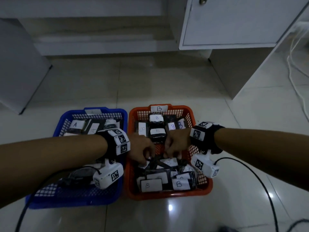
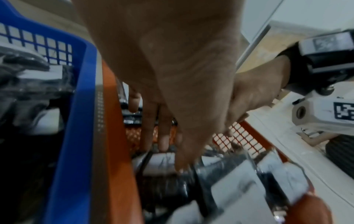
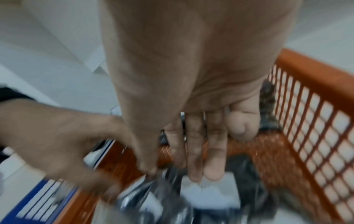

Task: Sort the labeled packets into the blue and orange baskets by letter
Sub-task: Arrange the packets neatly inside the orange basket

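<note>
1. Tiled floor (image 1: 167,84), pale and glossy; white cabinet (image 1: 230,22) at far right, white cable (image 1: 296,77) trailing beside it.
2. Blue basket (image 1: 50,195) on the floor at left, orange basket (image 1: 168,195) touching it on the right. Paper tag marked B (image 1: 159,108) on the orange basket's far rim.
3. Blue basket holds dark packets with white labels; one label reads A (image 1: 75,125).
4. Orange basket holds many dark packets with B labels (image 1: 179,184), stacked at both far and near ends.
5. Both forearms reach in over the orange basket's middle, wrist cameras strapped on.
6. Left hand (image 1: 141,148): fingers curled down, pinching a dark packet (image 1: 155,162) lying on the pile.
7. Right hand (image 1: 177,143): thumb and fingers pinching that same packet from the other side. Wrist views blurred; its label letter not readable.
</note>
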A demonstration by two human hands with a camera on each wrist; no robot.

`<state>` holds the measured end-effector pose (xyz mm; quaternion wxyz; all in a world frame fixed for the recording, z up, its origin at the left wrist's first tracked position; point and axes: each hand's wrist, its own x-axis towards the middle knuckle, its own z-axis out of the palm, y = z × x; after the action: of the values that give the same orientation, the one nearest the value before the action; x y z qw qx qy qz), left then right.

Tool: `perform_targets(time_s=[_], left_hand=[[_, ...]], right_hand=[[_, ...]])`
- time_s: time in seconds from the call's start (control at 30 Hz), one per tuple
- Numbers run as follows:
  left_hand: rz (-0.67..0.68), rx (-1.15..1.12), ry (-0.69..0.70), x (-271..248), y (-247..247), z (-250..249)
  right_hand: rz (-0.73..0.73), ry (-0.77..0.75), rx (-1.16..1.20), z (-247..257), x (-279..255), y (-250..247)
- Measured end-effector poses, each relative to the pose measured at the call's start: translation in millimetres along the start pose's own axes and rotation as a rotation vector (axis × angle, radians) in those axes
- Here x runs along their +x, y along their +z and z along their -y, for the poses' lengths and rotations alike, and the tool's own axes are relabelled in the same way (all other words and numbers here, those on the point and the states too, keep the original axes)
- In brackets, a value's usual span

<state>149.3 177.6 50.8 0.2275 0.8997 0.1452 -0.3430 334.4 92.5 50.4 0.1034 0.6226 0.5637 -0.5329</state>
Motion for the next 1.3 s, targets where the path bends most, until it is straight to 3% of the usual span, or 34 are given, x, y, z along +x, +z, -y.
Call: perform_targets(time_s=[0.27, 0.5, 0.67, 0.77, 0.9, 1.07, 1.17, 1.3], left_hand=[[-0.006, 0.099, -0.021, -4, 14, -2], [-0.029, -0.013, -0.055, -10, -5, 8], [-0.182, -0.115, -0.093, -12, -30, 19], [-0.335, -0.021, -0.137, -10, -48, 29], [-0.482, 0.057, -0.266, -1, -53, 45], [-0.632, 0.15, -0.289, 12, -42, 54], [-0.651, 0.165, -0.299, 18, -39, 56], [-0.568, 0.187, -0.242, 18, -34, 59]], right_hand=[[0.027, 0.067, 0.005, 5, 14, 22], [0.036, 0.094, 0.116, 6, 9, 17], [0.082, 0.121, 0.147, 9, 14, 20], [0.077, 0.142, 0.184, 9, 9, 6], [-0.096, 0.145, 0.258, -1, 1, -23], [-0.429, 0.145, 0.501, -11, 4, -37], [-0.472, 0.161, 0.594, -9, 13, -36], [-0.461, 0.165, 0.638, -8, 28, -33]])
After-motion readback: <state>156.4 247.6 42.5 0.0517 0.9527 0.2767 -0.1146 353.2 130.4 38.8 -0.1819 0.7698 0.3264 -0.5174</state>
